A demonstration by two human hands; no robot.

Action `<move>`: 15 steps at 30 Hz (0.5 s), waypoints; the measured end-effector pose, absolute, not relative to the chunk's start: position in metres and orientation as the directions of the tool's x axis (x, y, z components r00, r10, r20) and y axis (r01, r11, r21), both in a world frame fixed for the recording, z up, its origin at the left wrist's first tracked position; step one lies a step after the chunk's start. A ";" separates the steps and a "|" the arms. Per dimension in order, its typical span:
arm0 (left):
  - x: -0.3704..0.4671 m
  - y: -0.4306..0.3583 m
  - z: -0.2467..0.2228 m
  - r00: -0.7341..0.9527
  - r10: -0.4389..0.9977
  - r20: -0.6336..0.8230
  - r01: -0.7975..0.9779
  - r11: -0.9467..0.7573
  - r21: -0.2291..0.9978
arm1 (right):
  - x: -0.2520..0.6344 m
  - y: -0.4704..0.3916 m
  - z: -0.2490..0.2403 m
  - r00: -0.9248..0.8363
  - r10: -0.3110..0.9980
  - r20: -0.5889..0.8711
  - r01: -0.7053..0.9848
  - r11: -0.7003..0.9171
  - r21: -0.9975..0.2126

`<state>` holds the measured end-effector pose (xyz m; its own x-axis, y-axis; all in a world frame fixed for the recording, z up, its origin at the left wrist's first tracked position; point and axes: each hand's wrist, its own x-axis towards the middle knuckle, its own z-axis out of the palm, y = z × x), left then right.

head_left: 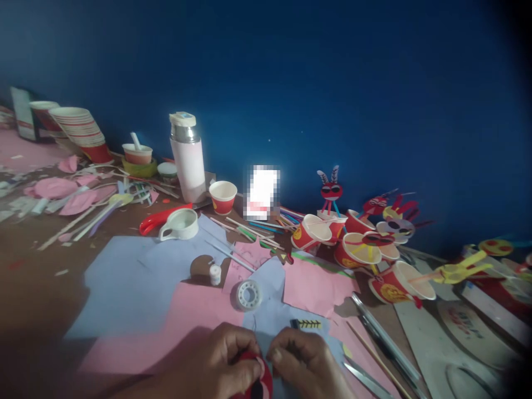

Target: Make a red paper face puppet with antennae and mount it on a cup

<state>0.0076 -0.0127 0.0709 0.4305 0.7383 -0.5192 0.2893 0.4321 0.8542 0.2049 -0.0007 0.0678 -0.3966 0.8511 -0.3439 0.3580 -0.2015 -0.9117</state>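
Observation:
My left hand [220,357] is closed on a red paper cut-out [266,382] with black and pale pink markings, at the bottom centre. Its lower part runs out of the picture. Close by on the right, my right hand [310,360] has its thumb and fingers pinched together near the cut-out's edge; whatever they hold is hidden. Just beyond the hands lie a roll of tape [239,296] and a black and yellow patterned strip [311,323]. Scissor blades [366,379] rest beside my right hand. Blue paper [128,277] and pink paper [195,316] lie underneath.
Red paper cups [311,233] with paper-faced figures [331,192] stand at the right. A white flask [190,169], a stack of cups [89,136] and a bright, blurred-out phone-like screen [261,191] stand along the blue wall. Paper scraps [54,188] cover the left.

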 end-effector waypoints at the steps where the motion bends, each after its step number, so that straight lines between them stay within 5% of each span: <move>1: 0.008 -0.013 0.072 0.429 0.740 -0.518 0.312 0.417 0.854 | 0.208 0.004 0.069 -0.397 0.860 -0.320 0.376 -0.165 -0.912; 5: 0.009 -0.011 0.080 0.419 0.724 -0.547 0.380 0.408 0.830 | 0.207 0.026 0.070 -0.380 0.912 -0.155 0.540 0.082 -0.838; 9: 0.009 -0.010 0.085 0.449 0.696 -0.561 0.399 0.405 0.823 | 0.185 0.046 0.065 -0.498 0.865 0.059 0.644 0.415 -0.643; 15: 0.007 -0.007 0.087 0.420 0.686 -0.594 0.471 0.395 0.789 | 0.172 0.050 0.053 -0.600 0.797 0.071 0.681 0.555 -0.477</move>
<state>0.0067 -0.0073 0.0868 0.4199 0.6862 -0.5940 0.4708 0.3948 0.7890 0.1716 0.0505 0.0526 -0.5997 0.7970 0.0714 0.6813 0.5554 -0.4767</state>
